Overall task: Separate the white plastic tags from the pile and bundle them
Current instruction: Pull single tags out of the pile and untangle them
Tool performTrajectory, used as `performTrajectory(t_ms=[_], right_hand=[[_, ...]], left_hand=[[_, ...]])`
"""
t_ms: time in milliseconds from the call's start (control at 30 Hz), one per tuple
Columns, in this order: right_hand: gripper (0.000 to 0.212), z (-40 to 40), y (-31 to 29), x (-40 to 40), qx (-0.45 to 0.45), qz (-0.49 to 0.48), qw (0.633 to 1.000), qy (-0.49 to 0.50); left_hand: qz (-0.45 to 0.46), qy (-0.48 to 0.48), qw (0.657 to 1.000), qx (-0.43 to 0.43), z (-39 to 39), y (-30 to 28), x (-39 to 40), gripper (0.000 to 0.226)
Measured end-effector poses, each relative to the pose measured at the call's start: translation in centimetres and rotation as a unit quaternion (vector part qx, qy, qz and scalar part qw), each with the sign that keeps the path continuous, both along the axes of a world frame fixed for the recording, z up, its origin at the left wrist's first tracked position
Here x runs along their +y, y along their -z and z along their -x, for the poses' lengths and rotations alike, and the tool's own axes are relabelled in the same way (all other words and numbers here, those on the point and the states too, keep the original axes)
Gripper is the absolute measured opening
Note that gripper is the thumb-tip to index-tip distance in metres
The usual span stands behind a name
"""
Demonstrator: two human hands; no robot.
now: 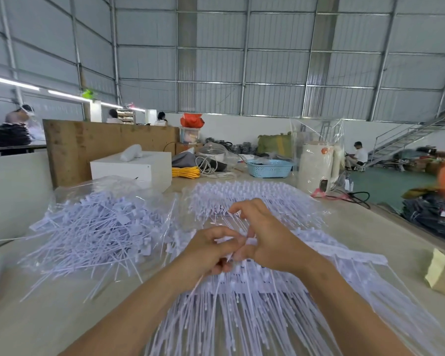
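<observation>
White tags: I see connected strips fanned under both hands, loose pile on plastic at left.
Left hand: fingers curled, pinching a few tag stems.
Right hand: pinching a tag head, likely to snap it free.
Table: bare at near left.

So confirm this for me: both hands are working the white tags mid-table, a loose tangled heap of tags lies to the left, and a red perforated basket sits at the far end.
Not quite. The head view shows the basket is light blue, not red. Otherwise right: the left hand and right hand pinch white tags, with the loose heap on the left.
</observation>
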State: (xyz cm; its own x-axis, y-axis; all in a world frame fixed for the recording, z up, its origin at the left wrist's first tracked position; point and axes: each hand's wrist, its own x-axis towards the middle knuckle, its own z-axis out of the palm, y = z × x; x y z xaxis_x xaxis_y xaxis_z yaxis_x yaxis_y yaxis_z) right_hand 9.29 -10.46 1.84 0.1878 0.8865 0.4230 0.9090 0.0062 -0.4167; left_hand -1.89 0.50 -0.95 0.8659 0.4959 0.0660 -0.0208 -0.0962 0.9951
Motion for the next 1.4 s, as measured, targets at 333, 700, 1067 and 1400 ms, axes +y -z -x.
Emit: performTrajectory(t_ms=[333,700,1067,1400], right_hand=[[0.016,-1.7,0.5,-1.0,0.075,-0.003,0.997,-0.021],[0.035,-1.0,0.3,-0.5,0.039,-0.025,0.999,-0.005],[0.019,-0.3,-1.2,-1.9,0.123,0.04,0.988,-0.085],[0.015,0.2,-0.5,-1.5,0.089,-0.001,0.994,-0.063]], left_hand=[[0.024,-0.005,0.999,-0.037,-0.2,-0.2,-0.3,0.038],[-0.094,-0.116,0.987,-0.053,-0.6,-0.3,-1.1,0.044],[0.001,0.039,0.999,-0.02,0.0,-0.8,-0.1,0.043],[0.023,0.007,1.0,-0.013,-0.6,0.2,-0.4,0.025]])
